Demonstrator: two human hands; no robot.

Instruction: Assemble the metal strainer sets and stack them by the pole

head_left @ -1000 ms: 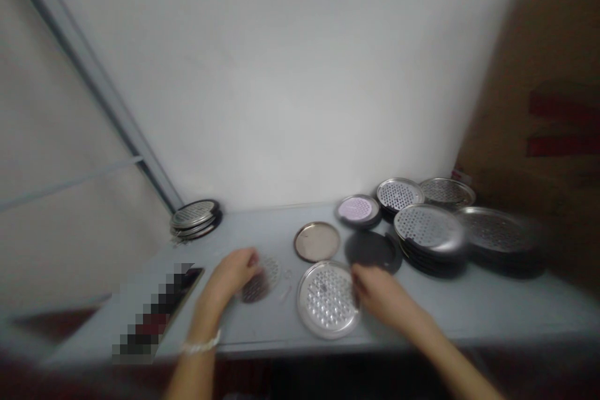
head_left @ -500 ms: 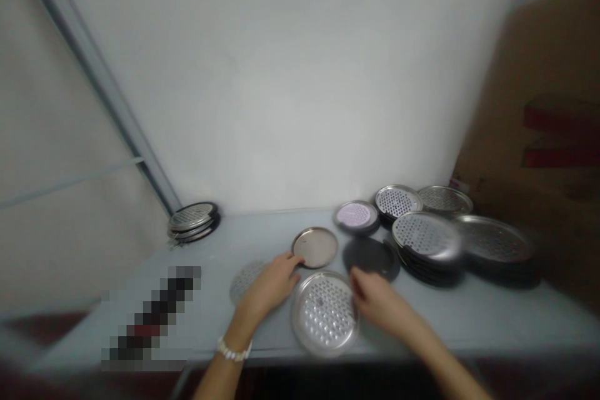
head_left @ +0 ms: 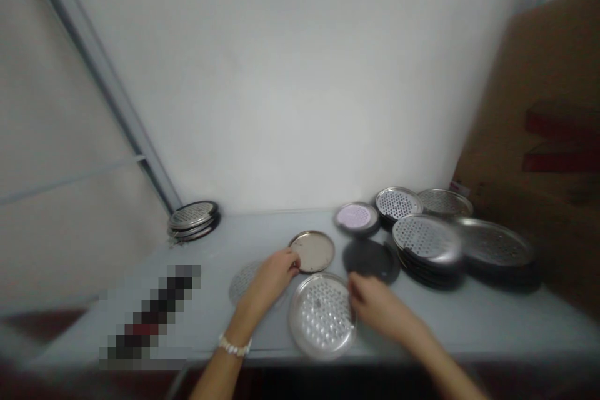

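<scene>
A person's left hand touches the rim of a plain metal dish. The right hand meets the right rim of a perforated tray, which lies flat at the front edge of the surface. Blur hides whether either grip is pinching.

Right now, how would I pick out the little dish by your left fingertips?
On the grey table against the white wall, a big perforated tray lies between the left hand and right hand. The small round dish sits just behind it, at the left fingertips. Alone among the shiny pieces, its bottom is smooth, without holes.
</scene>
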